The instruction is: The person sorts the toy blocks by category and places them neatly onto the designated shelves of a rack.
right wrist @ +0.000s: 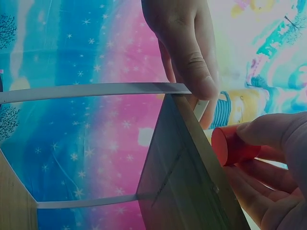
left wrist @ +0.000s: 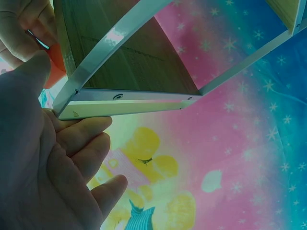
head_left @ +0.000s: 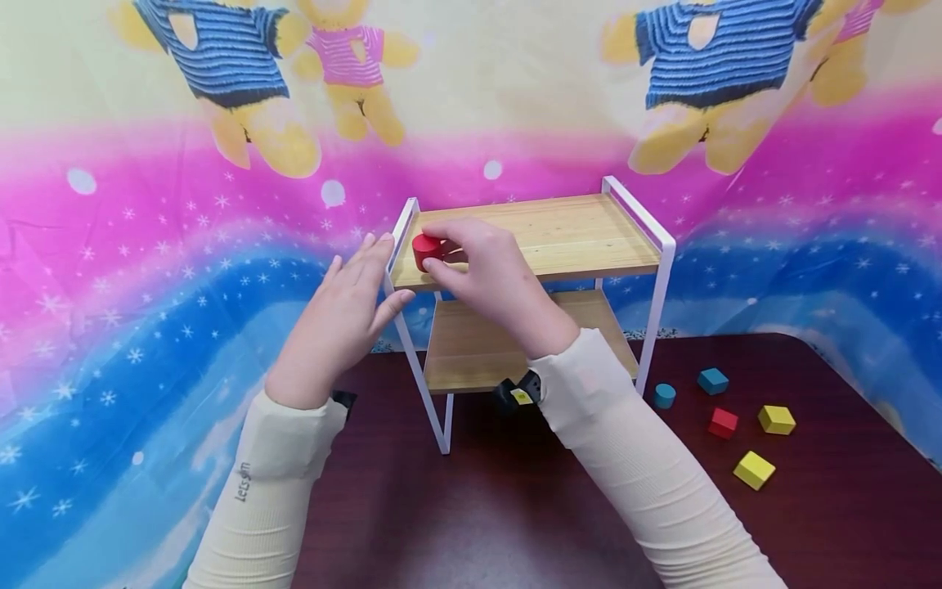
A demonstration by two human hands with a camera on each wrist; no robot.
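Between thumb and fingers, my right hand (head_left: 489, 274) pinches a red cylinder block (head_left: 425, 251) at the left end of the rack's wooden top shelf (head_left: 559, 233). The right wrist view shows the red cylinder (right wrist: 233, 145) with its flat base close over the shelf board. My left hand (head_left: 346, 315) is at the rack's left white rail, its fingers straight and the thumb apart. From the left wrist, the left hand's fingers (left wrist: 88, 148) lie along the outer side of the white metal frame (left wrist: 134, 112), touching its corner.
A lower wooden shelf (head_left: 471, 343) sits beneath the top one. On the dark table (head_left: 552, 515) to the right lie a blue cylinder (head_left: 665, 396), a blue block (head_left: 713, 380), a red block (head_left: 723, 423) and two yellow blocks (head_left: 754, 470). A printed cloth (head_left: 471, 106) hangs behind.
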